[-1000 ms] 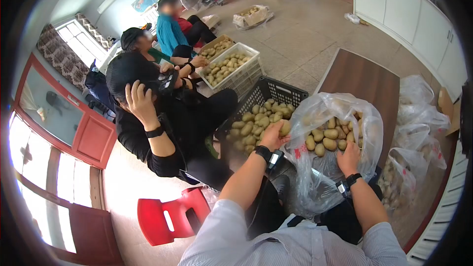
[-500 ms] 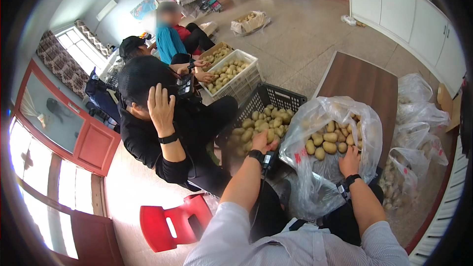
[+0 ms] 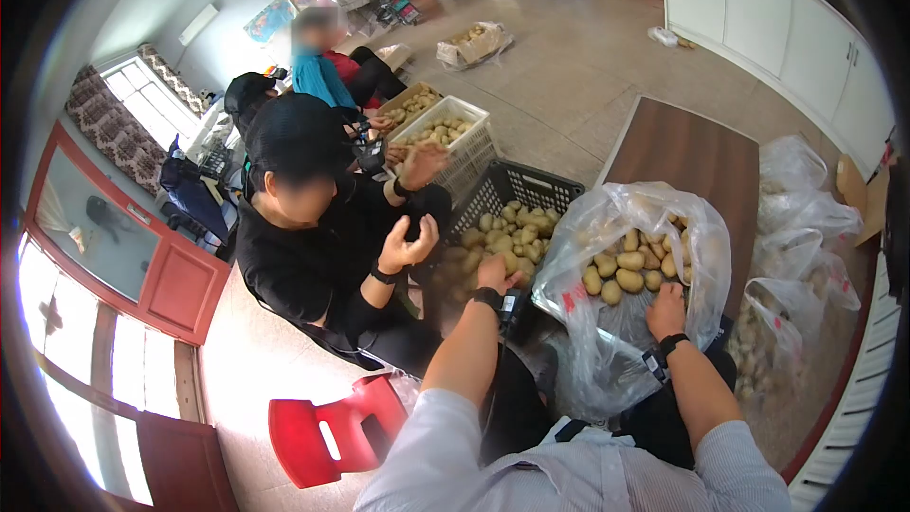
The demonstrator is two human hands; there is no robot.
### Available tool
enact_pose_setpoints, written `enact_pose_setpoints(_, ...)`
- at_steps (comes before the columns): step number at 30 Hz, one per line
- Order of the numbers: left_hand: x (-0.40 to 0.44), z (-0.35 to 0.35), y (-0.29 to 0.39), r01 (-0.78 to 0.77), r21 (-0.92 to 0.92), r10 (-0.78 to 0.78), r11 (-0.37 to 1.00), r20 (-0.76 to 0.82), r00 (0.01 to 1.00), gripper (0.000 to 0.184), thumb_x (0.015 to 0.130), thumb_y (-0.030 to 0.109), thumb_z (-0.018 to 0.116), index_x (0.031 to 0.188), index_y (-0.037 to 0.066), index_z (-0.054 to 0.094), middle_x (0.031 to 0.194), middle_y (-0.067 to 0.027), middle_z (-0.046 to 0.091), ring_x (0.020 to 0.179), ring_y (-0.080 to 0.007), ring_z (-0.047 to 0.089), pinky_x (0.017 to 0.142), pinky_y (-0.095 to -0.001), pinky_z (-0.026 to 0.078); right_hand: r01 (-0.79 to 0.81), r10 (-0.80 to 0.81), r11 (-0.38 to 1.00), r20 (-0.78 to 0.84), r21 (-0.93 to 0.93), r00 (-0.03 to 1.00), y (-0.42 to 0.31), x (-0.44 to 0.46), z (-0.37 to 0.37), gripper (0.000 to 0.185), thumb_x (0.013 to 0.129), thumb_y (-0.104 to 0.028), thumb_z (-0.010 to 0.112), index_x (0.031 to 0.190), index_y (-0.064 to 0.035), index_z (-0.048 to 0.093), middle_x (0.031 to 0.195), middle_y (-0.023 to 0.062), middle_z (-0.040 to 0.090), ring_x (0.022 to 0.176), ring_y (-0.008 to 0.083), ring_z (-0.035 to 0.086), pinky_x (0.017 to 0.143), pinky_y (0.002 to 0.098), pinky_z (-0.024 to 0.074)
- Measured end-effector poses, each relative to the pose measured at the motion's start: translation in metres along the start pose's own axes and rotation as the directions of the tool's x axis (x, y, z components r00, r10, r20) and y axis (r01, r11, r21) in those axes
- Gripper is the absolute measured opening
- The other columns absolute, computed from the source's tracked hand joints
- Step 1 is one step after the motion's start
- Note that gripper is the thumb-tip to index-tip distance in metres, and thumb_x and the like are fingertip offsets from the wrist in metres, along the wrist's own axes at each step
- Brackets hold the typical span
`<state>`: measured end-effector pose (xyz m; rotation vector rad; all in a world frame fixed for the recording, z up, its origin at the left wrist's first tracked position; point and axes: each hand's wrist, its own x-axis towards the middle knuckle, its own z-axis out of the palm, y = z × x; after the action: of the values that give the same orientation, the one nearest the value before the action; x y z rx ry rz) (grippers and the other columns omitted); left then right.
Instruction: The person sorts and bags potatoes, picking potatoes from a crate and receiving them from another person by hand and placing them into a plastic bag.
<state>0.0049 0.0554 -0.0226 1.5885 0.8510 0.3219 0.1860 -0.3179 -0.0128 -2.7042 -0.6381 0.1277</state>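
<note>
My left hand [image 3: 496, 276] rests over the front of a black plastic crate [image 3: 548, 177], its thumb apart from the fingers and no piece clearly gripped. Heaped in that crate are tan oval pieces [image 3: 517, 228], kiwifruit or potatoes; I cannot tell which. To the right, my right hand [image 3: 666, 311] reaches into an open clear plastic bag [image 3: 607, 360], fingers stretched towards more such pieces [image 3: 630, 280]. Its fingertips are partly hidden. The bag's mouth is spread wide around the pieces.
A co-worker in black [image 3: 313, 256] sits at the left, both hands raised. Beyond are a white crate [image 3: 464, 147] of the same pieces and other people. A brown table [image 3: 682, 147] stands ahead, filled plastic bags [image 3: 796, 256] at the right, a red stool [image 3: 332, 427] at lower left.
The co-worker in black has lowered a hand from the head, turned, and now holds both hands up in front. My hands stay in nearly the same places.
</note>
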Motion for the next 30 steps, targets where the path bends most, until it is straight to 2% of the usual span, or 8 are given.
enact_pose_setpoints(3, 0.001, -0.011, -0.007, -0.313, 0.796, 0.350, 0.518, 0.137, 0.927, 0.037, 0.082, 0.031, 0.070, 0.102, 0.002, 0.056, 0.097, -0.0177, 0.060, 0.092, -0.0376, 0.057, 0.078, -0.0453, 0.052, 0.021, -0.021, 1.000, -0.036, 0.001, 0.999, 0.012, -0.008, 0.008, 0.047, 0.071, -0.008, 0.072, 0.109, -0.0009, 0.047, 0.118, 0.0209, 0.046, 0.099, 0.0439, 0.057, 0.084, 0.0487, 0.0497)
enact_pose_setpoints(13, 0.002, -0.012, 0.005, -0.205, 0.941, 0.178, 0.270, 0.160, 0.971, 0.020, 0.089, 0.025, 0.058, 0.090, 0.005, 0.059, 0.087, -0.0140, 0.062, 0.080, -0.0295, 0.063, 0.060, -0.0418, 0.052, -0.073, 0.065, 0.962, 0.040, 0.263, 0.997, 0.000, 0.001, 0.011, 0.033, 0.073, -0.010, 0.067, 0.103, -0.0036, 0.057, 0.120, 0.0193, 0.049, 0.100, 0.0404, 0.058, 0.084, 0.0477, 0.0486)
enact_pose_setpoints(14, 0.001, -0.005, 0.005, 0.073, 0.363, -0.032, 0.929, -0.118, 0.993, 0.018, 0.091, 0.022, 0.054, 0.098, 0.005, 0.057, 0.088, -0.0114, 0.060, 0.079, -0.0264, 0.062, 0.059, -0.0395, 0.053, -0.071, 0.063, 0.962, 0.039, 0.263, 0.997, 0.000, 0.002, 0.015, 0.033, 0.073, -0.010, 0.067, 0.103, -0.0036, 0.057, 0.120, 0.0193, 0.049, 0.100, 0.0404, 0.058, 0.084, 0.0477, 0.0486)
enact_pose_setpoints(16, 0.006, 0.003, -0.003, 0.253, -0.531, -0.365, 0.809, -0.116, 0.924, 0.018, 0.094, 0.019, 0.050, 0.105, 0.005, 0.056, 0.090, -0.0087, 0.058, 0.078, -0.0234, 0.061, 0.057, -0.0372, 0.053, -0.010, 0.034, 0.950, -0.071, 0.313, 0.997, 0.004, 0.006, 0.023, 0.027, 0.073, -0.012, 0.068, 0.097, -0.0033, 0.059, 0.113, 0.0193, 0.054, 0.098, 0.0397, 0.058, 0.085, 0.0459, 0.0480)
enact_pose_setpoints(18, 0.016, 0.001, -0.016, -0.082, 0.081, 0.092, 0.993, -0.131, 0.987, 0.019, 0.094, 0.018, 0.051, 0.107, 0.006, 0.055, 0.093, -0.0084, 0.057, 0.077, -0.0225, 0.060, 0.058, -0.0366, 0.054, -0.002, 0.030, 0.926, -0.067, 0.378, 0.997, 0.007, 0.007, 0.023, 0.025, 0.073, -0.013, 0.068, 0.095, -0.0036, 0.061, 0.107, 0.0189, 0.056, 0.098, 0.0387, 0.058, 0.086, 0.0441, 0.0474)
enact_pose_setpoints(20, 0.041, -0.006, -0.044, -0.432, 0.619, 0.463, 0.657, 0.121, 0.878, 0.021, 0.094, 0.018, 0.051, 0.110, 0.006, 0.054, 0.096, -0.0081, 0.056, 0.077, -0.0217, 0.059, 0.058, -0.0360, 0.054, 0.010, 0.020, 0.896, -0.065, 0.443, 0.998, 0.000, 0.014, 0.021, 0.023, 0.072, -0.013, 0.068, 0.093, -0.0040, 0.063, 0.101, 0.0185, 0.059, 0.099, 0.0376, 0.057, 0.087, 0.0423, 0.0469)
enact_pose_setpoints(24, -0.008, 0.044, 0.035, 0.199, -0.425, -0.212, 0.883, 0.018, 0.977, 0.024, 0.094, 0.019, 0.053, 0.112, 0.004, 0.053, 0.098, -0.0084, 0.055, 0.075, -0.0225, 0.061, 0.059, -0.0342, 0.055, -0.019, 0.058, 0.821, -0.051, 0.571, 0.997, -0.007, 0.011, 0.022, 0.026, 0.074, -0.013, 0.067, 0.097, -0.0025, 0.064, 0.103, 0.0193, 0.062, 0.099, 0.0373, 0.059, 0.088, 0.0405, 0.0468)
enact_pose_setpoints(30, -0.055, 0.083, 0.092, 0.373, -0.425, -0.252, 0.825, 0.315, 0.915, 0.037, 0.094, 0.027, 0.058, 0.121, 0.005, 0.044, 0.112, -0.0138, 0.052, 0.087, -0.0294, 0.063, 0.071, -0.0389, 0.055, 0.121, -0.069, 0.804, -0.111, 0.582, 0.991, -0.049, 0.002, -0.006, 0.034, 0.077, -0.011, 0.064, 0.109, -0.0026, 0.058, 0.109, 0.0208, 0.060, 0.101, 0.0376, 0.059, 0.089, 0.0414, 0.0467)
